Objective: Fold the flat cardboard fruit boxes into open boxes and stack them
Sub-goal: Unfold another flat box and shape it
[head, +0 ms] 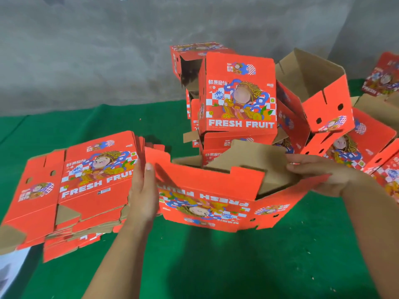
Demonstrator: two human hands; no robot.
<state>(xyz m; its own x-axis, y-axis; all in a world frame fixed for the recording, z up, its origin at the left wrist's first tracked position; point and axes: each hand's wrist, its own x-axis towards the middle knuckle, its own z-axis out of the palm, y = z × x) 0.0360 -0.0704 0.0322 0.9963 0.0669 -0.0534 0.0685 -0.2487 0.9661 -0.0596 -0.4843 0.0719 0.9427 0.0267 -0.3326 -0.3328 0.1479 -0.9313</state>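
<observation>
A red printed fruit box [207, 201] is half opened in front of me above the green mat, its brown inner flaps [250, 156] showing. My left hand [143, 190] presses flat, fingers straight, against the box's left end. My right hand [326, 173] grips the right end panel, fingers curled over its edge. A pile of flat red boxes [71, 190] lies at the left. Folded boxes [237, 93] are heaped behind, some standing, some tipped.
A green mat [216, 266] covers the floor under everything. A grey concrete wall [86, 50] rises behind. An open tilted box [313, 87] leans at the right of the heap. More flat boxes [384, 76] lie far right.
</observation>
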